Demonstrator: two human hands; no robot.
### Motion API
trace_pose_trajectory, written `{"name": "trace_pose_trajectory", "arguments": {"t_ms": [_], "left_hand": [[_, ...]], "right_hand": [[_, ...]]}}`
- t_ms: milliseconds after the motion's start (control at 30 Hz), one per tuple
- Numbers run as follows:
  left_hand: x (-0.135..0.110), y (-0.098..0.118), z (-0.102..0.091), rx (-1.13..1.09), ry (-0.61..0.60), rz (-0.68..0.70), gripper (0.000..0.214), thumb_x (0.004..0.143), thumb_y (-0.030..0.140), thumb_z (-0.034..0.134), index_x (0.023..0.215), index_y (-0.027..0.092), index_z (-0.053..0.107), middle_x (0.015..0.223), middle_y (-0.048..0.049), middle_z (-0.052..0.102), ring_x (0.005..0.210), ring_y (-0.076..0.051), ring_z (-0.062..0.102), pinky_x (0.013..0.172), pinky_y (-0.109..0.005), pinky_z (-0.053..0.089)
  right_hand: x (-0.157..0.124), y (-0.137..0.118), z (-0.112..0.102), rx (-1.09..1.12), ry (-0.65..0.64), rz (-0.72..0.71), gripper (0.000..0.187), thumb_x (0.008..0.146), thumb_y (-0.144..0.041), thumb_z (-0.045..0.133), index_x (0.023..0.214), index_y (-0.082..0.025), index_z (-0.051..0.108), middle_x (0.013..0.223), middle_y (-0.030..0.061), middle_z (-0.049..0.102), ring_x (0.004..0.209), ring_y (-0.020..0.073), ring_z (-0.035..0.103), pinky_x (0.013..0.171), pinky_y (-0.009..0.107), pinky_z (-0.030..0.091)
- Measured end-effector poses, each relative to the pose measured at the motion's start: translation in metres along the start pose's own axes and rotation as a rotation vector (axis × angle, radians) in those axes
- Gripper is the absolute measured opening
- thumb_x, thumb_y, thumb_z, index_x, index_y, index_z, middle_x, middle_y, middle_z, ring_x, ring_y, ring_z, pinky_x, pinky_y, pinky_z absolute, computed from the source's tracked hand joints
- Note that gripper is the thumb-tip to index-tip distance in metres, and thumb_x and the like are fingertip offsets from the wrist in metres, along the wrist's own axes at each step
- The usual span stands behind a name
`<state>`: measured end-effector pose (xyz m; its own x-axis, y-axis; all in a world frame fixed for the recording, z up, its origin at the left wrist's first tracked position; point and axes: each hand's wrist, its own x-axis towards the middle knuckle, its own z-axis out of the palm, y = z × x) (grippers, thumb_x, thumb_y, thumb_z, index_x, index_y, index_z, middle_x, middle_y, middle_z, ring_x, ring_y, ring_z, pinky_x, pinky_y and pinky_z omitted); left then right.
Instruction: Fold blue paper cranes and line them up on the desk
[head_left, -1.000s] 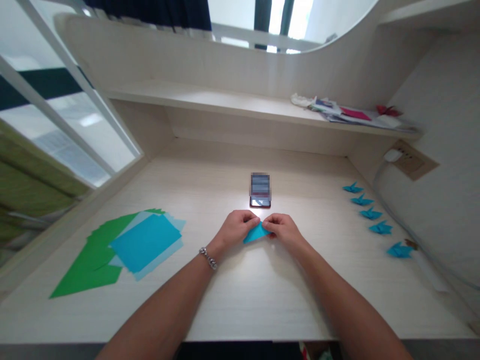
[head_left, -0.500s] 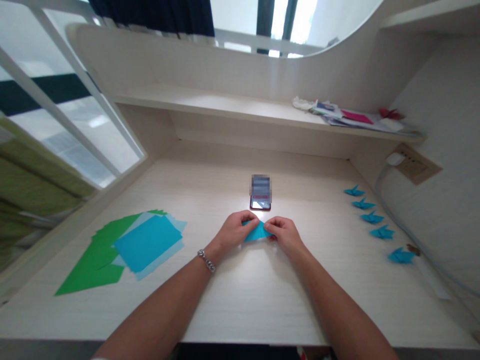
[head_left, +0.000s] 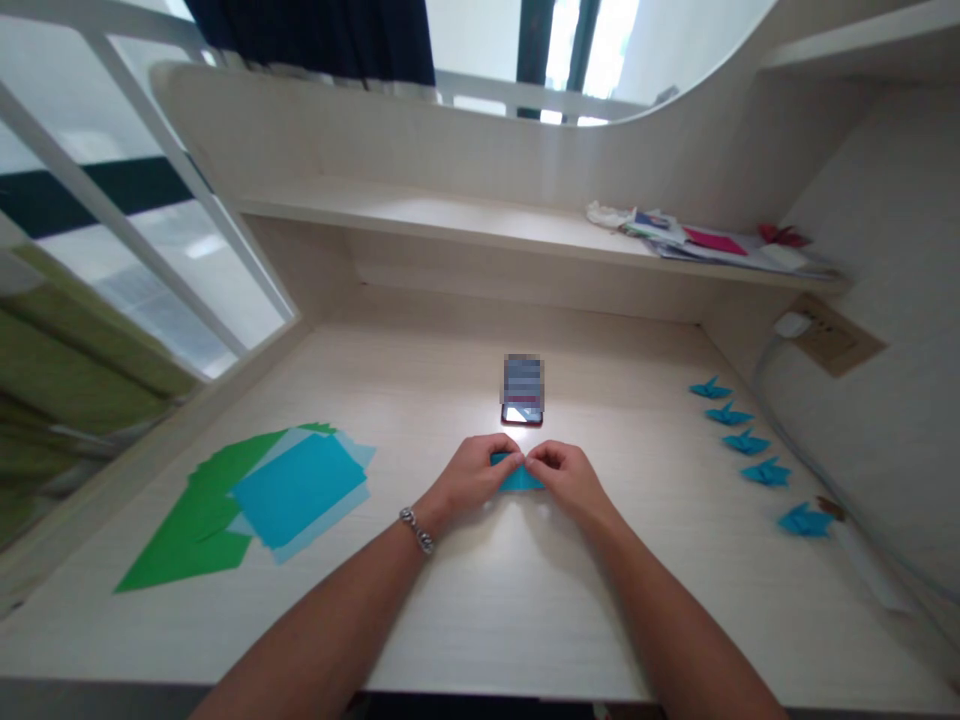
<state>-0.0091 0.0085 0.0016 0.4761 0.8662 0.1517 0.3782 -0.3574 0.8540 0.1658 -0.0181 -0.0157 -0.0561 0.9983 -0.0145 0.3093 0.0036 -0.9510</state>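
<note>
A small folded piece of blue paper is between my two hands, just in front of the phone. My left hand, with a chain bracelet at its wrist, pinches the paper's left part between thumb and fingers. From the other side my right hand grips the paper with its thumb and forefinger close to the left hand's. Thumbs and fingers cover much of the paper, so its exact folds are hidden.
Blue sheets lie over a fan of green sheets on the left. Several folded blue paper cranes stand in a row at the right, beside a cable. A shelf with papers runs along the back.
My hands have come closer together on the blue paper, with the thumbs and fingertips nearly meeting at its upper edge. The whole view has shifted slightly.
</note>
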Motion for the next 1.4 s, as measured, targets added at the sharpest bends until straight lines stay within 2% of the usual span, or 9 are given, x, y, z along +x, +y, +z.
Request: {"name": "trace_pose_trajectory", "arguments": {"t_ms": [200, 500, 567, 667, 833, 1000, 1133, 1267, 1400], "left_hand": [[0.002, -0.009, -0.002, -0.043, 0.058, -0.032, 0.023, 0.082, 0.031, 0.055, 0.075, 0.014, 0.069, 0.073, -0.0044, 0.068, 0.070, -0.017, 0.059, 0.064, -0.026, 0.044], [0.004, -0.021, -0.020, -0.162, 0.207, -0.145, 0.027, 0.080, 0.038, 0.060, 0.073, 0.013, 0.067, 0.069, -0.0022, 0.063, 0.065, -0.015, 0.054, 0.059, -0.024, 0.041], [0.003, -0.018, -0.019, -0.176, 0.187, -0.146, 0.027, 0.080, 0.038, 0.060, 0.074, 0.013, 0.067, 0.070, -0.0025, 0.064, 0.066, -0.015, 0.055, 0.060, -0.024, 0.041], [0.002, -0.013, -0.016, -0.176, 0.148, -0.144, 0.027, 0.081, 0.038, 0.060, 0.075, 0.013, 0.068, 0.071, -0.0031, 0.064, 0.066, -0.015, 0.055, 0.061, -0.025, 0.042], [-0.003, -0.001, -0.013, -0.112, 0.006, -0.115, 0.024, 0.083, 0.032, 0.056, 0.077, 0.013, 0.070, 0.073, -0.0053, 0.067, 0.067, -0.016, 0.057, 0.062, -0.025, 0.043], [-0.007, 0.008, -0.012, 0.047, -0.159, -0.013, 0.020, 0.078, 0.021, 0.054, 0.078, 0.014, 0.073, 0.074, -0.0043, 0.070, 0.067, -0.015, 0.058, 0.063, -0.026, 0.042], [-0.006, 0.003, -0.021, -0.024, -0.194, -0.074, 0.019, 0.073, 0.017, 0.054, 0.073, 0.012, 0.072, 0.064, -0.0019, 0.065, 0.059, -0.013, 0.053, 0.054, -0.024, 0.039], [-0.001, -0.005, -0.034, -0.224, -0.104, -0.136, 0.014, 0.073, 0.016, 0.055, 0.067, 0.012, 0.068, 0.058, -0.0009, 0.060, 0.057, -0.013, 0.053, 0.055, -0.024, 0.042], [0.000, -0.002, -0.028, -0.404, -0.027, -0.130, 0.018, 0.077, 0.025, 0.064, 0.087, 0.013, 0.071, 0.084, -0.0086, 0.071, 0.072, -0.017, 0.063, 0.066, -0.028, 0.049]], "right_hand": [[0.001, -0.003, -0.004, -0.093, -0.013, 0.039, 0.012, 0.069, -0.022, 0.057, 0.067, -0.016, 0.067, 0.058, -0.0002, 0.062, 0.056, 0.0138, 0.055, 0.055, 0.024, 0.041], [0.000, 0.007, -0.027, 0.047, -0.041, 0.122, 0.010, 0.070, -0.024, 0.059, 0.065, -0.016, 0.062, 0.053, -0.0011, 0.058, 0.049, 0.0125, 0.051, 0.052, 0.024, 0.041], [0.000, 0.008, -0.025, 0.098, 0.009, 0.106, 0.016, 0.073, -0.030, 0.060, 0.070, -0.016, 0.063, 0.060, 0.0010, 0.061, 0.052, 0.0134, 0.054, 0.054, 0.025, 0.043], [0.000, 0.005, -0.016, 0.082, -0.027, 0.030, 0.022, 0.077, -0.037, 0.061, 0.080, -0.016, 0.066, 0.070, 0.0031, 0.065, 0.060, 0.0146, 0.057, 0.058, 0.026, 0.044], [-0.005, -0.004, -0.006, -0.140, -0.057, -0.060, 0.015, 0.079, -0.028, 0.058, 0.071, -0.017, 0.063, 0.067, 0.0007, 0.063, 0.062, 0.0136, 0.053, 0.059, 0.025, 0.039], [-0.010, -0.012, -0.014, -0.227, -0.155, -0.105, 0.012, 0.079, -0.023, 0.057, 0.073, -0.016, 0.066, 0.069, 0.0004, 0.064, 0.064, 0.0130, 0.054, 0.060, 0.024, 0.038], [-0.006, -0.008, -0.028, -0.123, -0.196, -0.056, 0.013, 0.077, -0.026, 0.059, 0.071, -0.016, 0.064, 0.064, -0.0003, 0.060, 0.061, 0.0125, 0.050, 0.057, 0.024, 0.036], [-0.002, -0.002, -0.043, 0.079, -0.166, 0.030, 0.018, 0.074, -0.031, 0.063, 0.066, -0.016, 0.060, 0.055, -0.0027, 0.052, 0.054, 0.0110, 0.045, 0.053, 0.024, 0.033], [-0.005, -0.009, -0.046, 0.396, -0.172, 0.168, 0.025, 0.068, -0.037, 0.071, 0.064, -0.016, 0.059, 0.056, -0.0019, 0.054, 0.050, 0.0102, 0.045, 0.051, 0.024, 0.032]]}}
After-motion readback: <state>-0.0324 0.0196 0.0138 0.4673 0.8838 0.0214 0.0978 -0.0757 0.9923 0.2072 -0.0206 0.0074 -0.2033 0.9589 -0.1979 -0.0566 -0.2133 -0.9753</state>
